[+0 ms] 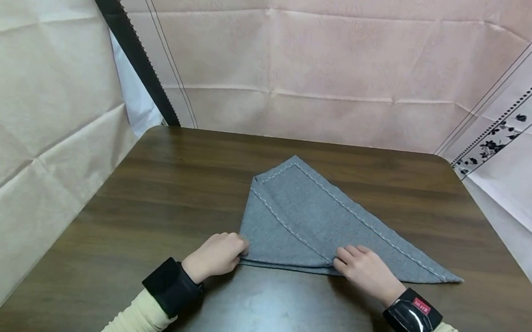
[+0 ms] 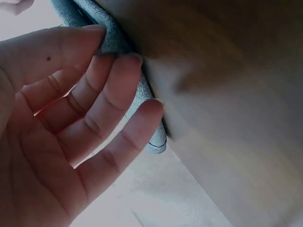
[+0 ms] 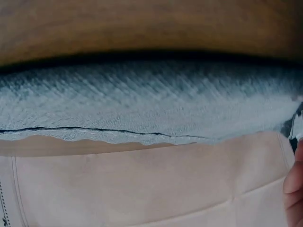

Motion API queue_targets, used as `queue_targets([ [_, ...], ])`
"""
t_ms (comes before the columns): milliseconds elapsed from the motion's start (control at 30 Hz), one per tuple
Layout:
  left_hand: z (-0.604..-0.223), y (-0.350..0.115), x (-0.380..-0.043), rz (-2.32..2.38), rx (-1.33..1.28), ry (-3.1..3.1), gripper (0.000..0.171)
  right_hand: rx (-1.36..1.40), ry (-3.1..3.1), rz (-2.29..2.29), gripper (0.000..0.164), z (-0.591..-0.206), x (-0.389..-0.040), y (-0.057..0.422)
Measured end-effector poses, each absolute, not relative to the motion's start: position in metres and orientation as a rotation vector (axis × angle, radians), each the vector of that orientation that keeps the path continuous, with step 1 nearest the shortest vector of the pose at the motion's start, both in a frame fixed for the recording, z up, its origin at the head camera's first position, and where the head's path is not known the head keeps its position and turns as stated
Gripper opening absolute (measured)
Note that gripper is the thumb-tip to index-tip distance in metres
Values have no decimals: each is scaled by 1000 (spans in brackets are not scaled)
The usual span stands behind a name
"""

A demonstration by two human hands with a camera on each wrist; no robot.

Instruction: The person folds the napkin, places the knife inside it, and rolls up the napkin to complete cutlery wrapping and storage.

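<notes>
Left hand and right hand pinch the near edge of the cloth; uneven pulling could shift the layers and skew the fold.

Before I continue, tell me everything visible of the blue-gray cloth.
The blue-gray cloth, matte and felt-like, lies folded in layers on the brown table. Pale stitching follows its far edges and a slanting inner fold. It peaks at the far side and tapers to a point on the right. The left hand pinches its near left corner; the right hand's curled fingers touch its near edge.
</notes>
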State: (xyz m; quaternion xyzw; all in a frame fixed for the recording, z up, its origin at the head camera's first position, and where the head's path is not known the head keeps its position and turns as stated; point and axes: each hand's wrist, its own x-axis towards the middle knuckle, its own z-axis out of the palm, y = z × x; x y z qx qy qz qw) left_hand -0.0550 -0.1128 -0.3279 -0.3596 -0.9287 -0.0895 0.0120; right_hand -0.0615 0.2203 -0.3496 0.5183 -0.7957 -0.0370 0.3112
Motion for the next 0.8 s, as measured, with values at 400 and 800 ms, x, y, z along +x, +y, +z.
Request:
queue_targets([
  [400, -326, -111, -53, -315, -1158, -2898, 27, 1416, -2116, -178, 23, -359, -55, 222],
  [800, -321, -100, -49, -147, -1216, -2838, 11, 1420, -2214, -145, 28, -359, -47, 223],
])
